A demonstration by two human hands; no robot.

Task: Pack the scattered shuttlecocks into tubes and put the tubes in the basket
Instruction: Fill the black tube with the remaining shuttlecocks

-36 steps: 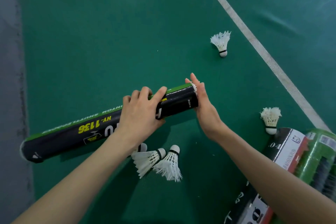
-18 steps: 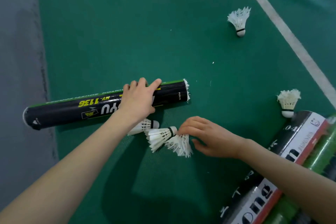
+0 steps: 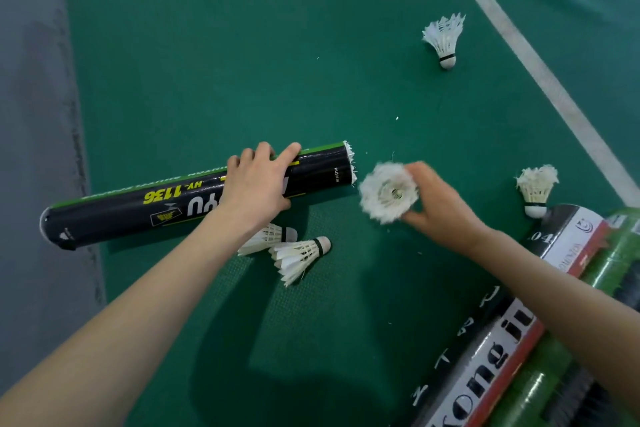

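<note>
Shuttlecock point(image 3: 388, 193) in my right hand point(image 3: 438, 208): I see its feather skirt facing the camera, blurred, pinched between thumb and fingers just beside the open mouth of the black tube point(image 3: 194, 199). That tube lies on its side on the green court floor point(image 3: 242, 45), its open end pointing right with white feather tips poking out past the rim. My left hand point(image 3: 258, 185) is clamped over the tube's middle, fingers wrapped across the top. Just below that hand, two loose shuttlecocks point(image 3: 298, 253) lie on the floor side by side, cork ends to the right, the upper one partly under my wrist. Farther out, one shuttlecock point(image 3: 445, 40) stands near the white court line point(image 3: 540, 69), and another point(image 3: 536, 189) stands at the right, touching a pile of other tubes point(image 3: 512, 340) at the lower right corner, under my right forearm. A grey strip of floor point(image 3: 31, 114) runs along the left edge.
</note>
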